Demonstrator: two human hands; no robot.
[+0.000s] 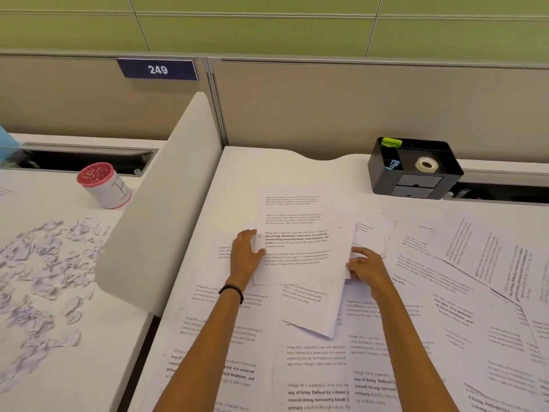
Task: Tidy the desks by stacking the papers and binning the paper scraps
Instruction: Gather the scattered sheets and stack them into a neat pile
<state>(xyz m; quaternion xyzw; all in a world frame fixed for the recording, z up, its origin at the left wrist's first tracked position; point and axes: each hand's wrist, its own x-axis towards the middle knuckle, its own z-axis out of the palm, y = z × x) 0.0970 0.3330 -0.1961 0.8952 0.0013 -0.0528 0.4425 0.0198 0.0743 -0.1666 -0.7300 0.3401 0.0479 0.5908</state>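
Clasping the stack of papers (294, 233) at centre frame, the left grip (246, 254) lays its thumb over the top sheet's left edge, with its fingers curled at that edge. The right grip (367, 267) pinches the stack's lower right corner with bent fingers. The stack sits between the two grips, roughly squared, printed side up, over the right surface (252, 168); whether it is lifted clear cannot be told. Loose sheets (445, 292) lie under and around it, overlapping at all angles across the lower middle and right of the frame. A black organiser (416, 185) stands at upper right, with a roll of tape (427, 165) in it. A white divider (166, 203) left of centre closes off the left surface (89, 367). Paper scraps (38, 278) are strewn there at lower left, well apart from both grips. A pink-rimmed cup (104, 185) stands above them.
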